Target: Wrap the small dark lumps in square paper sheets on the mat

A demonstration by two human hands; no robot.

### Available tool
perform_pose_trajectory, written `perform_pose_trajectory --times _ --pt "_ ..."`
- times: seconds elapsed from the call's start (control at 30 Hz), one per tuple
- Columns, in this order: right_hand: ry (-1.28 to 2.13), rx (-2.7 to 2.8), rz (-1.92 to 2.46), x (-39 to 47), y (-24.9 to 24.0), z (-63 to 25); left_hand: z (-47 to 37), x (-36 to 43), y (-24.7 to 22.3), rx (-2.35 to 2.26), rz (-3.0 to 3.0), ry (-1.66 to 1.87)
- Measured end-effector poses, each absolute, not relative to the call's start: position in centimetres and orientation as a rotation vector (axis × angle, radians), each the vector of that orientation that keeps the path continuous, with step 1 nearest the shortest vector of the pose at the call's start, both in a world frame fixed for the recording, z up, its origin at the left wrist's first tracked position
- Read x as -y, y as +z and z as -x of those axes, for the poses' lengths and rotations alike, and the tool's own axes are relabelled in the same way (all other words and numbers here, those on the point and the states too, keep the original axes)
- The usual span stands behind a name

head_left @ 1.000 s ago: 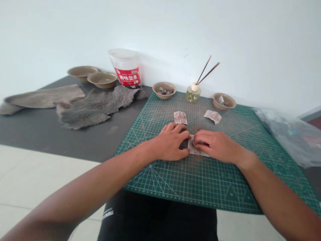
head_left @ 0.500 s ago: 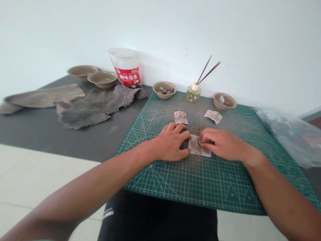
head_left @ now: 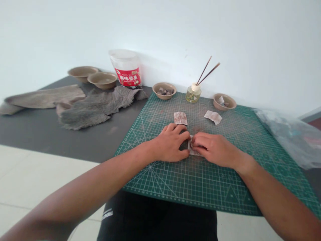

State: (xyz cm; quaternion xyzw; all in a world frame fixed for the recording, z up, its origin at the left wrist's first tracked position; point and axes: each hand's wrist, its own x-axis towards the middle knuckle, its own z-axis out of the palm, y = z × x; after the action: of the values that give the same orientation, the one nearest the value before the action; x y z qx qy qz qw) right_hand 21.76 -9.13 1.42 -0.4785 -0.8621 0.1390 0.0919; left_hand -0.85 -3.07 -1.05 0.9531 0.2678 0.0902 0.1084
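A small pale rectangular piece (head_left: 190,144) with brown smudges, perhaps paper or thin hide, lies flat on the green cutting mat (head_left: 170,180). My left hand (head_left: 173,144) rests on the mat with fingers apart, thumb and index fingertip at the piece's left edge. Over the piece, my right hand (head_left: 215,149) has its fingers pinched together and covers most of it; whatever they pinch is hidden. Just beyond my left fingers lies a brown-stained piece (head_left: 180,118). A paler, curled piece (head_left: 213,117) sits farther right.
Behind stand a bowl of small dark chunks (head_left: 164,97), a reed diffuser (head_left: 193,95) and another bowl (head_left: 225,107). On the left are a grey furry hide (head_left: 87,110), two bowls (head_left: 102,85) and a red-labelled tub (head_left: 127,75). A plastic bag (head_left: 288,134) lies right.
My right hand has slid left across the small piece, close to my left fingertips, and now hides more of it. My left hand has stayed in place.
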Motion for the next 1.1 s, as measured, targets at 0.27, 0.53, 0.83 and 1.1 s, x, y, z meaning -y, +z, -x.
perform_pose_trajectory --times 0.27,0.53,0.83,1.1 --pt "0.479 2.626 1.413 9.22 1.57 -21.73 0.86 3.13 -1.03 -0.784 -2.791 0.27" --pt "0.393 2.58 1.541 9.11 1.6 -22.31 0.84 3.09 -1.23 -0.793 -2.796 0.276" --pt "0.313 2.515 1.597 8.96 1.58 -22.34 0.82 3.01 -1.19 -0.794 -2.79 0.286" --pt "0.386 2.537 1.489 9.2 1.5 -22.14 0.86 3.05 -1.2 -0.793 -2.787 0.286"
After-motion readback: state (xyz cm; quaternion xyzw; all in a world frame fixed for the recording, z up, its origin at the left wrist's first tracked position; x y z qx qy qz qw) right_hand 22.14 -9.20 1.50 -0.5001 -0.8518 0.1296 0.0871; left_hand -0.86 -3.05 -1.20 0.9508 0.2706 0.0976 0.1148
